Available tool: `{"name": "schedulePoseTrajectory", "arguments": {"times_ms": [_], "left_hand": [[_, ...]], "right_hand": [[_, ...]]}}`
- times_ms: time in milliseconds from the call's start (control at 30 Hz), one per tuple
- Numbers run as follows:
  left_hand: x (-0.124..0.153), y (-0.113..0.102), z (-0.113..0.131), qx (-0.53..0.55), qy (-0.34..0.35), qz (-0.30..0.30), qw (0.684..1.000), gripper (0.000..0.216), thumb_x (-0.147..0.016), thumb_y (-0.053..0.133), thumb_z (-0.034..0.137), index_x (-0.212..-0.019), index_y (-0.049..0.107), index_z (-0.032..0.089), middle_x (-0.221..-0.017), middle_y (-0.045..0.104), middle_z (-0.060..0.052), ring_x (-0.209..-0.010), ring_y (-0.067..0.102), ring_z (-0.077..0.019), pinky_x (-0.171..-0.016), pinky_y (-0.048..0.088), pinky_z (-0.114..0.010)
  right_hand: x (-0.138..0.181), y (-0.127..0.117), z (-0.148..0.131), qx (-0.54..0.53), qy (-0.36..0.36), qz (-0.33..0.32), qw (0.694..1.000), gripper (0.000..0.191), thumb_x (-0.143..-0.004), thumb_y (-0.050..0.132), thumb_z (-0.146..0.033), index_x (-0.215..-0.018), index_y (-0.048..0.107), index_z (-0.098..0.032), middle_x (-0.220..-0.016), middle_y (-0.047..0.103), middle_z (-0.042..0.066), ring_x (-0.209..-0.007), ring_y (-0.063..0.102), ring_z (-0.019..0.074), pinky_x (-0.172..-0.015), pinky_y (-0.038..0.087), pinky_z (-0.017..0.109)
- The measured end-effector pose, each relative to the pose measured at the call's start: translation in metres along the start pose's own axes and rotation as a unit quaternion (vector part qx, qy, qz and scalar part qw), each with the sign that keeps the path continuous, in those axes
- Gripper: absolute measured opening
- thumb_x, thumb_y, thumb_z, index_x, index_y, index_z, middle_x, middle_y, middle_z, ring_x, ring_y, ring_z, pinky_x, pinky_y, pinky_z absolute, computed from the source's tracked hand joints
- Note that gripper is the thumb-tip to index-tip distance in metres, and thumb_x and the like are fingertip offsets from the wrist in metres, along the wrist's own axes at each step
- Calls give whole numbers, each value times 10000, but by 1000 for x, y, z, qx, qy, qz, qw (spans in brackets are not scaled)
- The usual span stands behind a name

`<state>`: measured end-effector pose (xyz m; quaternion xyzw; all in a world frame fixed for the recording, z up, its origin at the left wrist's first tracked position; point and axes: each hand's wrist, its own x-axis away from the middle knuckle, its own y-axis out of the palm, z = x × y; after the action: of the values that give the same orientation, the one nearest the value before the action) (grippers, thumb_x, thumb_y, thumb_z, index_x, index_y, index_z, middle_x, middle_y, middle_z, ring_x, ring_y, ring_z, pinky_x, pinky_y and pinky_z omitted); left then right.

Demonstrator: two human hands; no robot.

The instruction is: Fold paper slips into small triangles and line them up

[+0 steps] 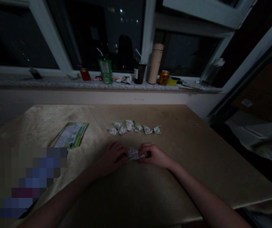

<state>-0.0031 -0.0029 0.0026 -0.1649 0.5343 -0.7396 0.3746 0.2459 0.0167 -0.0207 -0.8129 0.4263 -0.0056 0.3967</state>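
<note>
**Head view: one paper in the fingers, a batch of folded ones beside it**

Head camera looks down on a table (pixel 197 152) in dim light. Near the table's middle, both hands work one small printed paper (pixel 134 154). The left hand (pixel 112 156) lies knuckles up, fingers curled down, with its fingertips pressed on the paper's left end. The right hand (pixel 153 154) is closed in a loose fist and pinches the right end between thumb and fingers. Neither hand is spread open, and each has hold of the same piece, which rests on the table.

Farther toward the table's far edge sits a loose row of folded pieces (pixel 131 126), several of them, some touching. They look finished, so the work seems well under way. The paper in hand appears only partly folded, though the dark hides the creases. On the table's left part lie flat leaflets (pixel 70 135), unfolded, so more sheets seem to be left.

Beyond the table's far edge, a sill (pixel 43 83) carries a green bottle (pixel 105 70) and a can (pixel 164 77).
</note>
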Motion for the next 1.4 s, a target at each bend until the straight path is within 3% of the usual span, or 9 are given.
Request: {"name": "schedulePoseTrajectory", "arguments": {"times_ms": [133, 300, 500, 667, 933, 1100, 1400], "left_hand": [[-1, 1, -1, 5, -8, 3, 1000, 169, -954, 423, 296, -982, 574, 227, -1026, 614, -16, -1012, 528, -200, -1028, 241, -413], [-2, 4, -2, 7, -11, 6, 1000, 191, -956, 388, 247, -984, 575, 219, -1000, 613, -13, -994, 525, -190, -1036, 226, -427], [-2, 9, 2, -51, -25, 28, 998, 210, -955, 405, 243, -973, 610, 205, -1048, 570, -45, -1030, 483, -223, -1000, 272, -441], [-4, 16, 8, -85, -70, 61, 992, 221, -922, 516, 366, -987, 644, 198, -1060, 533, -62, -1037, 456, -258, -936, 331, -436], [-7, 25, 13, -113, -109, 73, 985, 242, -957, 416, 261, -970, 643, 177, -1053, 564, -81, -1001, 479, -267, -899, 331, -467], [-8, 23, 18, -114, -109, 65, 985, 247, -964, 394, 241, -961, 635, 188, -1044, 609, -67, -984, 513, -253, -895, 339, -449], [-9, 19, 17, -107, -110, 78, 985, 185, -965, 457, 247, -1108, 562, 195, -1058, 640, -37, -995, 564, -204, -931, 350, -390]], "right_hand": [[-2, 3, -2, 18, 20, 24, 999, 92, -781, 708, -258, -777, 666, -177, -793, 625, 12, -719, 581, 132, -676, 421, 244], [-5, 6, -6, 119, 49, 50, 990, 122, -832, 670, -268, -760, 625, -181, -831, 621, 11, -869, 561, 166, -797, 332, 304], [-6, 11, -11, 200, 66, 31, 977, 180, -909, 561, -340, -833, 606, -183, -901, 598, 34, -933, 507, 183, -831, 284, 327], [-9, 13, -9, 221, 78, 11, 972, 223, -941, 500, -346, -837, 603, -178, -905, 597, 36, -929, 497, 178, -846, 273, 330], [-9, 16, -11, 250, 71, 21, 965, 190, -936, 508, -326, -827, 558, -179, -872, 601, 33, -894, 497, 182, -827, 272, 324], [-9, 16, -15, 256, 62, 20, 965, 223, -904, 544, -402, -873, 527, -181, -880, 601, 39, -895, 499, 196, -832, 283, 331], [-14, 15, -9, 239, 64, -1, 969, 253, -923, 507, -420, -852, 536, -179, -886, 600, 42, -898, 512, 192, -816, 277, 326]]}}
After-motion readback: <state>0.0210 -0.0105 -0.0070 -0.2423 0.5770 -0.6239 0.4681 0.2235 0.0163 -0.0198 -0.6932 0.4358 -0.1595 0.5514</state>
